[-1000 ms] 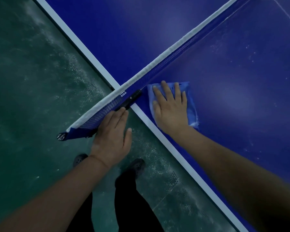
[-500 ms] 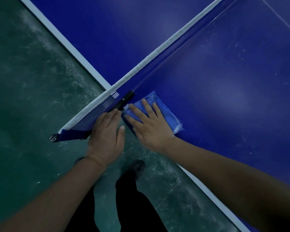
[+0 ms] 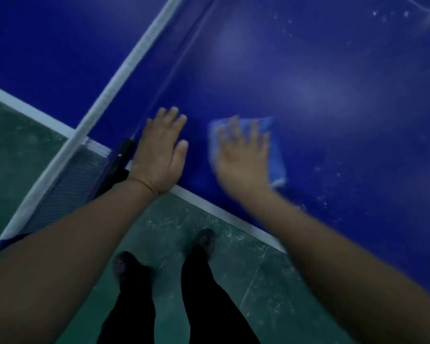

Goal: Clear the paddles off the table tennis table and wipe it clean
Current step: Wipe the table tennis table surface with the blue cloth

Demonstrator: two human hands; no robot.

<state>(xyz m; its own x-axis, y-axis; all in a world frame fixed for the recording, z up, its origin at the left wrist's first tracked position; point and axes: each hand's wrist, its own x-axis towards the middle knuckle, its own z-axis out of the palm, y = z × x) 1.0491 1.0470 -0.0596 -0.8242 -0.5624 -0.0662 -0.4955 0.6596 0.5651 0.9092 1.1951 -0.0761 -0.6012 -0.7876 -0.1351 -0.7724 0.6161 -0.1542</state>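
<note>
In the middle of the frame the right hand (image 3: 243,160) presses flat, fingers spread, on the blue cloth (image 3: 274,155) lying on the table (image 3: 333,95). The left hand (image 3: 160,151) rests open beside the net (image 3: 104,100). The cloth looks soft and light, so it probably slides easily under a flat palm.

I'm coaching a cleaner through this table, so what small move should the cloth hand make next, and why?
Probably slide the right hand, pressed flat on the blue cloth, away from the net toward the pale specks and smears on the table on its right. That patch looks unwiped. The left hand rests flat by the net post, steadying the reach.
</note>
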